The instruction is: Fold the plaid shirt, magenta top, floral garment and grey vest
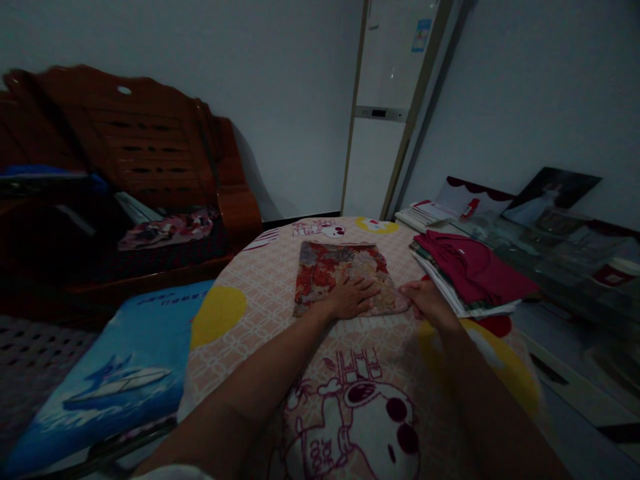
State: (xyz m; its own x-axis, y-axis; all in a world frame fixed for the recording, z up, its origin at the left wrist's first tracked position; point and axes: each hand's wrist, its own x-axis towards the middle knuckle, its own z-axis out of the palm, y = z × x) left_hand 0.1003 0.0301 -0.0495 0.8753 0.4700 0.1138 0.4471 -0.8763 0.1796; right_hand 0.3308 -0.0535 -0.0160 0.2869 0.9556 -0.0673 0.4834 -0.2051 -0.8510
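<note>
A folded piece of patterned fabric (320, 277), mottled red, tan and grey, lies on the cloth-covered table in front of me. My left hand (351, 297) rests flat on its lower middle, fingers stretched out. At the fabric's near right corner, my right hand (421, 297) is closed, with thumb and fingers pinching the edge. What the fabric is, a garment or a plain cloth, I cannot tell. Just right of my right hand sits a stack of folded clothes with a dark pink shirt (470, 267) on top.
The table wears a pale pink tablecloth (270, 293) with cartoon dogs and yellow spots. A glass shelf unit (545, 247) with papers and a photo stands at right. To the left are a wooden bench (150, 147) and a blue boat-printed cover (135, 360). A white floor-standing air conditioner (375, 153) is behind.
</note>
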